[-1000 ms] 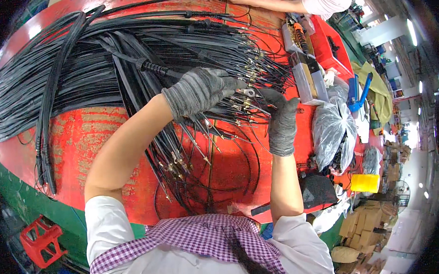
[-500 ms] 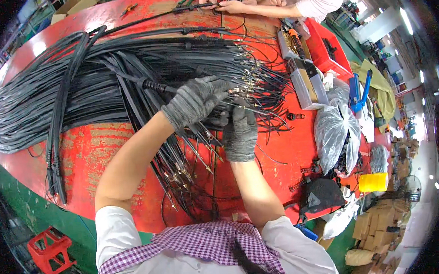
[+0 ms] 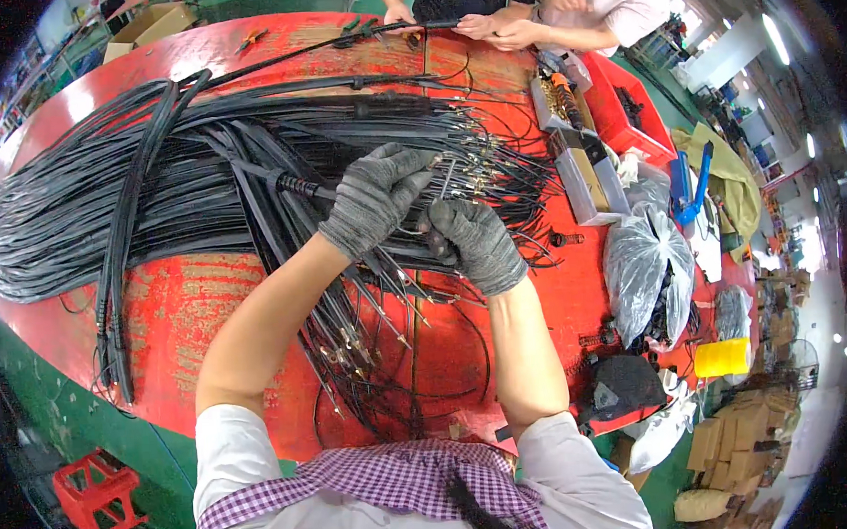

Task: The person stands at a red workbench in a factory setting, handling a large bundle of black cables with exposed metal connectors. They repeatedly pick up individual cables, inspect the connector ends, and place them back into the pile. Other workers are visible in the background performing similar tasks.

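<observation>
Both my hands, in grey knitted gloves, work close together over a thick bundle of black cables (image 3: pixel 182 220) with metal-tipped ends. My left hand (image 3: pixel 374 198) is closed in a pinch, its fingertips at the brassy end of a thin cable. Just right of it and nearer to me, my right hand (image 3: pixel 478 244) has its fingers curled together; a dark, thin piece shows at their tips, too small to name. A smaller group of cables, gathered by a ribbed black sleeve (image 3: pixel 297 185), passes under my left wrist, its metal ends (image 3: pixel 351 353) fanned out toward me.
On the red table (image 3: pixel 207 343), a grey parts box (image 3: pixel 586 174), a red bin (image 3: pixel 626 105), a clear plastic bag (image 3: pixel 646 262) and a yellow roll (image 3: pixel 721 357) line the right side. Two people handle a black cable at the far edge. A red stool (image 3: pixel 98 494) stands lower left.
My right hand has turned, its fingers now curled toward my left fingertips. My left hand has shifted slightly. At the far edge, the other people's hands have moved along their cable.
</observation>
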Action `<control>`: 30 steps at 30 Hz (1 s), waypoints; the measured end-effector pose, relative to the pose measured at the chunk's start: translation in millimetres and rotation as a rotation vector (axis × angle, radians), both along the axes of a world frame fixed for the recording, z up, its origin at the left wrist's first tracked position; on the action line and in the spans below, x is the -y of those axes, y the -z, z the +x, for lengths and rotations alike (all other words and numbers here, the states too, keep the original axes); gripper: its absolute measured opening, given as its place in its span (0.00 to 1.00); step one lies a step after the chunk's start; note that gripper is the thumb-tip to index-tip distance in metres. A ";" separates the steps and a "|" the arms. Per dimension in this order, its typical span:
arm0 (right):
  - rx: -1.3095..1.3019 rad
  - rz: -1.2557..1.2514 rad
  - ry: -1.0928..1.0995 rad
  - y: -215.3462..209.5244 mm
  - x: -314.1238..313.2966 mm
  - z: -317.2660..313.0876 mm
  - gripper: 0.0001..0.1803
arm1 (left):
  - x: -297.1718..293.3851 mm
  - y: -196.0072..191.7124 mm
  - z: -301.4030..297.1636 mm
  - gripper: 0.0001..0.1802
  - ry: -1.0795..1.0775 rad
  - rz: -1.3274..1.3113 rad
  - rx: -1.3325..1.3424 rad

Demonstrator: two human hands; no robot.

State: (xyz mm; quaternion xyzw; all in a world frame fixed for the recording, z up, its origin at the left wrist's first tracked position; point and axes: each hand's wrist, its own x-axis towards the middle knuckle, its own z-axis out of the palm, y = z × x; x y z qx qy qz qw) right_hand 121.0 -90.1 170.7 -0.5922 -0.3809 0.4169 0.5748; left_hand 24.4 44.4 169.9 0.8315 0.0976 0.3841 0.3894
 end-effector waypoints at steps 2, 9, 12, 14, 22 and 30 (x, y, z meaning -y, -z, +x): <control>-0.091 -0.059 0.007 -3.1 1.6 -1.4 0.19 | 3.1 -3.0 -3.3 0.11 0.011 0.008 0.021; -0.002 -0.050 0.023 -11.4 -10.9 -1.5 0.19 | -1.1 5.2 -12.0 0.16 0.101 0.022 0.041; -0.013 -0.030 0.114 -22.6 -13.5 -9.9 0.16 | -7.1 11.7 -15.2 0.20 0.130 0.184 0.100; -0.015 0.100 0.153 -6.2 -12.9 -12.1 0.16 | -5.8 2.4 -18.9 0.21 0.177 0.091 0.042; -0.249 0.255 0.153 6.1 -12.6 -31.3 0.16 | -2.4 -5.1 -24.9 0.19 0.147 0.113 0.004; -0.156 0.269 0.160 9.1 -15.9 -39.4 0.19 | -18.6 -9.1 -26.2 0.17 0.287 0.113 0.095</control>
